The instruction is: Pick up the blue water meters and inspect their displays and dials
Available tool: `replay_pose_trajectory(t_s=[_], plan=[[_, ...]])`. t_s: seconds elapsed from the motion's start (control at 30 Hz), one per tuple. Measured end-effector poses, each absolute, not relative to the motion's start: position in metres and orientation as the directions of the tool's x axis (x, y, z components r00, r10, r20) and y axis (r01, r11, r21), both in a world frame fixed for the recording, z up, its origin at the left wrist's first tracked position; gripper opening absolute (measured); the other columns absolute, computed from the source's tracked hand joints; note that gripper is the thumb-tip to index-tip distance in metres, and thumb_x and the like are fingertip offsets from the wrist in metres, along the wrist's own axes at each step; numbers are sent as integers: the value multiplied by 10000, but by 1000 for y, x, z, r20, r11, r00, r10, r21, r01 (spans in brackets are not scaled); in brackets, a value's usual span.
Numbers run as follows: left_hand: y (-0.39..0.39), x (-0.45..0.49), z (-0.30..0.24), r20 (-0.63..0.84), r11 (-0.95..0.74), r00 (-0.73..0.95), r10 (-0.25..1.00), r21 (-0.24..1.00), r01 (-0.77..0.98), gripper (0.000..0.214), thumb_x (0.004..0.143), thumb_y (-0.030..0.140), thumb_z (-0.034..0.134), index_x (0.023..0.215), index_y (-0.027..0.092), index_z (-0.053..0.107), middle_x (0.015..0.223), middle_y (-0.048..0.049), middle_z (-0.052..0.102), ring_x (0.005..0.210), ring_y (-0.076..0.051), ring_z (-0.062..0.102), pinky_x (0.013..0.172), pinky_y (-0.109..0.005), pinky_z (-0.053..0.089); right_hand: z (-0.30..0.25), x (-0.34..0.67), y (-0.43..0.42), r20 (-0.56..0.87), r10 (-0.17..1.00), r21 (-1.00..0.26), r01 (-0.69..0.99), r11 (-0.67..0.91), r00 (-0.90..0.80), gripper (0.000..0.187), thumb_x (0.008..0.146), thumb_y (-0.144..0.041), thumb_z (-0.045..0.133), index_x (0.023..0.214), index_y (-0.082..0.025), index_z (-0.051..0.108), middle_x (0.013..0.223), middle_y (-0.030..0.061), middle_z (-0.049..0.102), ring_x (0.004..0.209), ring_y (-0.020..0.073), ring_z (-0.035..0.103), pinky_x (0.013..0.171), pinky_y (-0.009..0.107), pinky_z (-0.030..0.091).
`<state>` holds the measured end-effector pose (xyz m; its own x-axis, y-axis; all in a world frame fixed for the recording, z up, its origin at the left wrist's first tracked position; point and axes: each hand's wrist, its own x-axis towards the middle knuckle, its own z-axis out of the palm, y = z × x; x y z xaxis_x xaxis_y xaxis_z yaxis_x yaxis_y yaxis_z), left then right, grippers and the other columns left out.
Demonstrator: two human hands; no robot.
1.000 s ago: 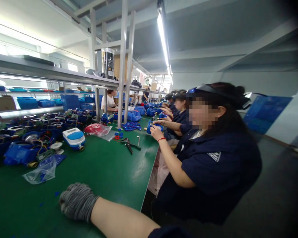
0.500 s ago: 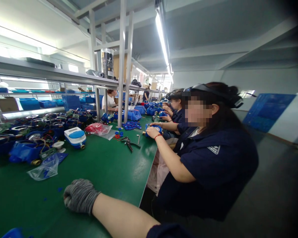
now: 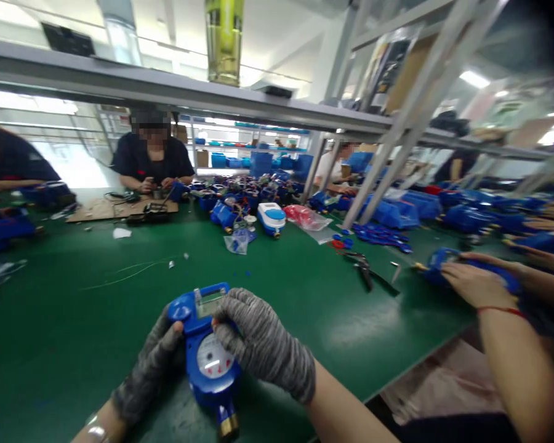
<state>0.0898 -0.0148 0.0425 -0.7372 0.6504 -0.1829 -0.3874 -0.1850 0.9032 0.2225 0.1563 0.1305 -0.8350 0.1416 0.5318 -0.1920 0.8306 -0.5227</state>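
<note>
A blue water meter (image 3: 204, 386) with a round white dial, a small display window and a brass pipe end lies in front of me on the green table. My left hand (image 3: 148, 364), in a grey fingerless glove, is closed round its left side, with the thumb at the edge. My right hand (image 3: 264, 338), gloved alike, has its fingers bent over the right side, by the display window and the top of the dial. Its fingertips touch the meter; whether they pinch a small part is hidden.
A white-and-blue meter (image 3: 271, 218), a clear plastic bag (image 3: 237, 242), a red bag (image 3: 302, 216) and black cutting pliers (image 3: 364, 271) lie further back. Many open blue meters (image 3: 244, 187) stand behind. A co-worker's hand (image 3: 475, 283) holds another meter at right. A shelf (image 3: 166, 83) crosses above.
The view has swung left and down from the co-worker to the table before me. My right hand, earlier a fist over the table, is now at the water meter; my left hand has come into view.
</note>
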Motion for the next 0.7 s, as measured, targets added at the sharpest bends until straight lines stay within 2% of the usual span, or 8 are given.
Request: replay_pose_trajectory(t_s=[0.13,0.33,0.53,0.7], plan=[[-15,94,54,-105,-224,-706,701,906,-358,611,812,442,727,1357,297,491,1420,-60,490,1325,-304,414,1121,-450,338,130,218,128,428,31,-359,-139,923,-903,160,903,-256,501,900,-229,658,946,40,662,897,170,591,852,318,495],[-10,94,65,-37,-216,-701,712,938,-270,589,829,453,704,1340,242,503,1442,-77,461,1358,-295,365,1170,-449,236,115,201,120,455,7,-242,-115,964,-891,191,901,-252,518,1020,-227,664,1024,54,660,969,211,575,938,396,478],[-14,90,50,-99,-177,-759,643,945,-274,670,757,524,751,1324,262,508,1426,-77,478,1362,-316,352,1164,-482,248,119,195,117,435,-112,-131,-186,974,-893,203,920,-268,486,1019,-186,643,1028,70,655,931,236,567,875,426,486],[-17,87,40,-148,-179,-743,653,923,-341,691,728,513,780,1330,305,510,1416,-56,493,1350,-323,373,1158,-479,264,131,197,115,413,-206,-59,-252,966,-887,224,943,-223,430,997,-149,633,1043,99,649,909,237,567,864,430,479]])
